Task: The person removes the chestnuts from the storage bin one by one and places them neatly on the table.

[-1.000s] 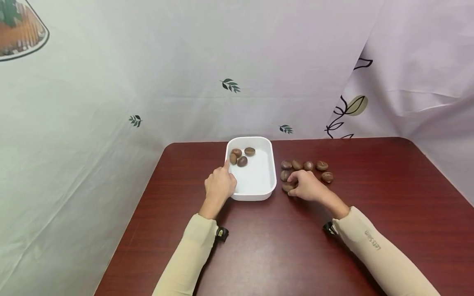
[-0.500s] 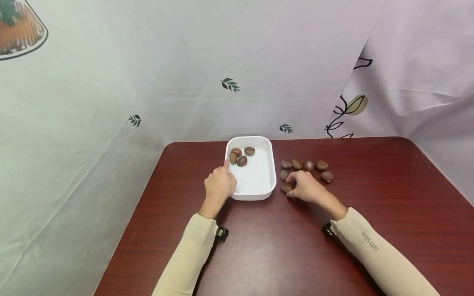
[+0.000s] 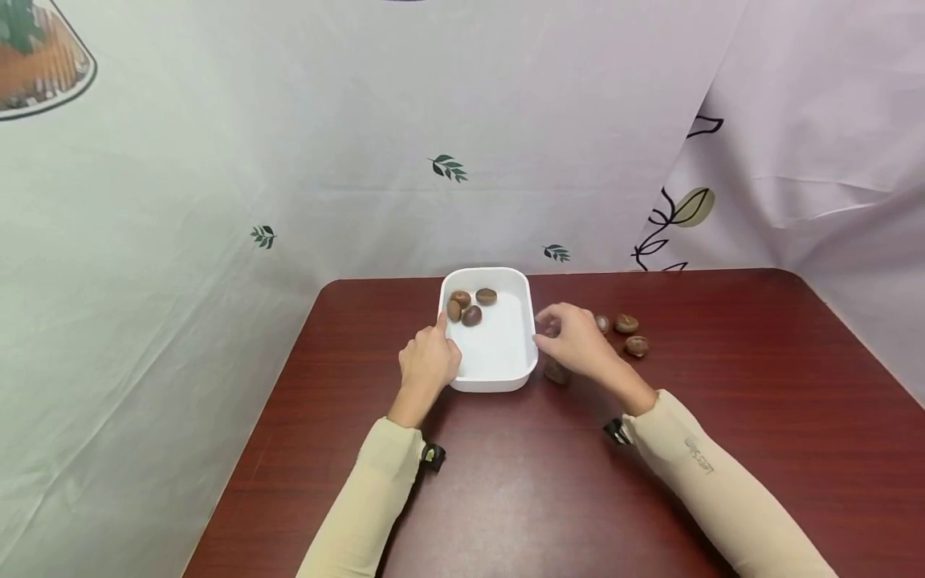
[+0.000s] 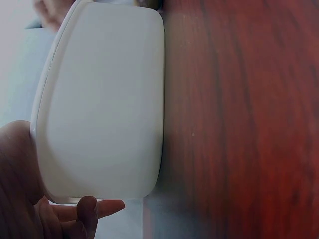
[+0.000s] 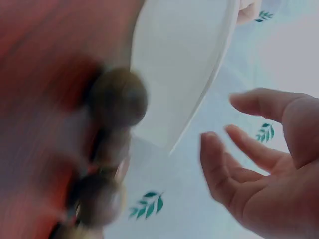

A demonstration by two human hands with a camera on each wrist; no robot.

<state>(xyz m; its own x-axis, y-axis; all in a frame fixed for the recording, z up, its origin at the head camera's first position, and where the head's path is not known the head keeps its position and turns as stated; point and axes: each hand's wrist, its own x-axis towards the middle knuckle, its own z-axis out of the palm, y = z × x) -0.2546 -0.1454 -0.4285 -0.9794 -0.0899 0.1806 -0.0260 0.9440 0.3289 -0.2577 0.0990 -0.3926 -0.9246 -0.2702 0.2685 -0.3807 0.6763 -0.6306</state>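
Observation:
A white rectangular tray [image 3: 497, 353] stands near the back of the table, with several brown chestnuts [image 3: 473, 315] at its far left end. My left hand [image 3: 428, 357] grips the tray's left wall, its index finger lying along the rim. In the left wrist view curled fingers [image 4: 87, 211] show against the tray's side. Just over the tray's right rim is my right hand [image 3: 576, 341]; in the right wrist view its fingers [image 5: 214, 159] are parted around nothing. A chestnut [image 3: 556, 372] lies below that hand, beside the tray. The hand covers part of the chestnut group.
More chestnuts [image 3: 626, 323] lie on the dark red table [image 3: 506, 482] right of the right hand, one of them [image 3: 637, 346] nearer the front. Behind the table hangs a white cloth [image 3: 361, 160] printed with leaves.
My right hand has lifted off the nearest chestnut and moved left and away from me to the tray's right rim. That chestnut has shifted slightly towards the tray. The left hand has stayed put.

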